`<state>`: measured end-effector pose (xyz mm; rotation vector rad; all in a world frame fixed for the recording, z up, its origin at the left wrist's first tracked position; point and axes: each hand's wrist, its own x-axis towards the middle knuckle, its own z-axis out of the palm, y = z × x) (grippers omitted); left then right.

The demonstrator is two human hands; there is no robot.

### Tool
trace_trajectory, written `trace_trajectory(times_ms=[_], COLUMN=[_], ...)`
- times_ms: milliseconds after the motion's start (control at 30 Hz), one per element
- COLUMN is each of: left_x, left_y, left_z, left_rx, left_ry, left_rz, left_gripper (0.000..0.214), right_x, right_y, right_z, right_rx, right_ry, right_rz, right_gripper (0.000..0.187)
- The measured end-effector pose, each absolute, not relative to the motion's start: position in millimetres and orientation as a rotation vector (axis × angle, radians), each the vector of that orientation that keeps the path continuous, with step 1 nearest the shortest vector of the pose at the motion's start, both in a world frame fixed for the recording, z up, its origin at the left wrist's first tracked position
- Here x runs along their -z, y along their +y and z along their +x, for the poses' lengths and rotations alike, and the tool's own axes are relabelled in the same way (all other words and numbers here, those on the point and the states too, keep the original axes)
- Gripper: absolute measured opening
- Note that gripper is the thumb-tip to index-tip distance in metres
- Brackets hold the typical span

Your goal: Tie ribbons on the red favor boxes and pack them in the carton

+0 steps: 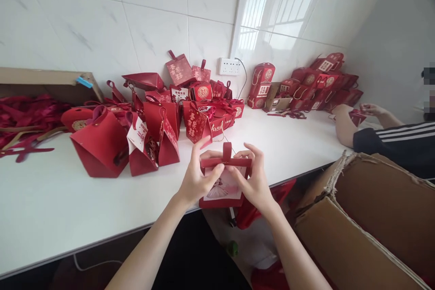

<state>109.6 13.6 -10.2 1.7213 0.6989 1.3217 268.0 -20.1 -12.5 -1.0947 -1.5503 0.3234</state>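
Note:
Both my hands grip a red gift box [222, 197] at the front edge of the white table. A ribbon loop [227, 150] stands up from the middle of its top, and a pale picture of a figure in a gown is on its front. My left hand [200, 174] pinches the top edge left of the loop, thumb in front and fingers behind. On the other side, my right hand [252, 174] does the same, its index finger raised. Just behind stands another red gift box [198, 123] with gold characters.
Several folded red boxes [102, 145] stand to the left, beside a carton of red ribbons [41, 115]. More red boxes [309, 84] are piled at the back right. At the right, a co-worker's hands [374, 111] hold a red item. A large open cardboard box [380, 208] stands nearby.

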Motion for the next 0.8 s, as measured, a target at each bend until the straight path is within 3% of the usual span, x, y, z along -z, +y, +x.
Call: trace_trajectory(times_ms=[67,167,267,333,500,633,800], left_x=[19.6,38.9,51.2,51.0,29.7,10.9,-5.8], left_y=[10.9,3.0,-7.7,-15.4,-34.2,-39.7,-38.8], left_z=[95.5,73.7,67.0,75.7,119.8,139.9,155.7], left_rx=[-1.197,-1.000,-0.901,-0.981,-1.636,-1.627,-1.464], left_ry=[0.715,0.860,1.004,0.982,0.533,0.580,0.625], left_rz=[1.767,1.833,1.837,1.806,1.560,1.497,1.141], left_gripper=[0.070,0.080,0.087,0.084,0.076,0.060,0.067], right_x=[15.4,17.9,22.1,27.0,37.0,33.9,27.7], right_y=[-24.3,-29.8,-33.0,-35.0,-46.7,-61.0,-76.9], right_z=[273.0,283.8,294.4,297.9,290.7,282.2,285.4], right_rx=[-0.461,-0.677,-0.803,-0.867,-0.924,-1.031,-1.288], right_ry=[-1.487,-1.425,-1.208,-0.958,-0.506,-0.377,-0.364], right_rz=[-1.104,-1.102,-1.011,-0.903,-0.749,-0.822,-0.891], right_gripper=[0.046,0.019,0.018,0.021,0.027,0.027,0.025])
